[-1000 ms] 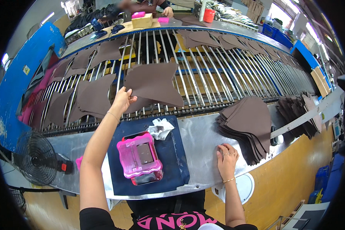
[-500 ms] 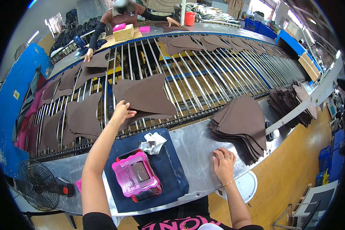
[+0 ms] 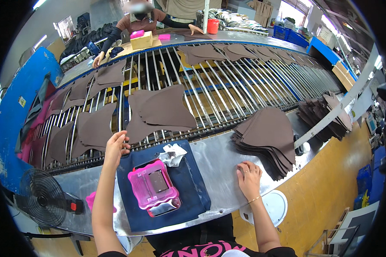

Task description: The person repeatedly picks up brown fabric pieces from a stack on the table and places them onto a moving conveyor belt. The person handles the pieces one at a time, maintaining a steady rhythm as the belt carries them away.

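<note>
My left hand [image 3: 117,147] is over the near edge of the bar conveyor [image 3: 218,98], empty, its fingers loosely bent and apart. Just beyond it, two brown curved-edge sheet pieces [image 3: 167,109] lie overlapped on the metal bars. My right hand [image 3: 249,180] rests on the metal table [image 3: 216,171] with nothing in it, fingers slightly bent. Beside it on the right is a fanned stack of brown pieces [image 3: 268,132]. Between my arms, a pink plastic basket [image 3: 152,186] with a small brown rectangle inside sits on a dark blue mat [image 3: 193,188], near a crumpled white cloth [image 3: 172,155].
Further brown pieces [image 3: 96,126] lie along the conveyor. A black fan [image 3: 43,201] stands at left, near a blue machine housing [image 3: 25,115]. A pale metal arm [image 3: 339,109] crosses the right side. Across the conveyor, a person [image 3: 139,21] reaches toward pieces with both hands.
My left hand has let go of the top brown piece and drawn back toward me and left. That piece now lies flat on the other. My right hand stays on the table.
</note>
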### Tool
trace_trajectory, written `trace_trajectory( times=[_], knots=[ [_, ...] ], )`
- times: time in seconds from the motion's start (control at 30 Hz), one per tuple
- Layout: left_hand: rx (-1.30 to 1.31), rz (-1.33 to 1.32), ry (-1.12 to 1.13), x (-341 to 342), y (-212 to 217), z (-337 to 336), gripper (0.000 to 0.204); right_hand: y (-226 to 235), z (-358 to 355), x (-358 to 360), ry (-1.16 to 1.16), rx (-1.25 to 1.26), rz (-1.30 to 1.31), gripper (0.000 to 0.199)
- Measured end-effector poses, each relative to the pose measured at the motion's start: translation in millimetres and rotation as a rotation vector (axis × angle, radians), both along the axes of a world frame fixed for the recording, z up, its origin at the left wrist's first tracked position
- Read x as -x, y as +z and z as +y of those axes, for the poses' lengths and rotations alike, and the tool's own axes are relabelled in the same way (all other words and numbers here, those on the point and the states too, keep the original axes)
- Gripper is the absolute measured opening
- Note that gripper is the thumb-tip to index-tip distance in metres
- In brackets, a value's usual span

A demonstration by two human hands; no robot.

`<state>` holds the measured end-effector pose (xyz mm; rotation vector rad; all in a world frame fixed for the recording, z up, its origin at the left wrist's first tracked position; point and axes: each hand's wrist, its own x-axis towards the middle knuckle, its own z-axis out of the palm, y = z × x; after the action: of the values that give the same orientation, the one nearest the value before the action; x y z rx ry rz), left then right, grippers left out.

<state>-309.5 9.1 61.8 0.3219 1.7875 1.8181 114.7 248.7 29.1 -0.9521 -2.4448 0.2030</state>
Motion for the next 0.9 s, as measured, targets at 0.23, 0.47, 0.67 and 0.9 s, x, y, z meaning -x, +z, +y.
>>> trace_trajectory(
  times=[0.23, 0.47, 0.67, 0.9],
  knots=[
    [-0.092, 0.049, 0.127, -64, -1, -66, 0.023, 12, 15, -9, 0.120, 0.138, 0.172, 0.013],
    [-0.118, 0.040, 0.265, -103, -5, -129, 0.021, 71, 89, -26, -0.091, -0.120, 0.176, 0.014],
    [-0.165, -0.040, 0.300, -126, -16, -138, 0.020, 24, 199, -94, -0.574, 0.013, 0.017, 0.048],
    [-0.163, -0.082, 0.308, -137, -26, -140, 0.022, 39, 203, -88, -0.763, 0.145, -0.123, 0.067]
  ],
)
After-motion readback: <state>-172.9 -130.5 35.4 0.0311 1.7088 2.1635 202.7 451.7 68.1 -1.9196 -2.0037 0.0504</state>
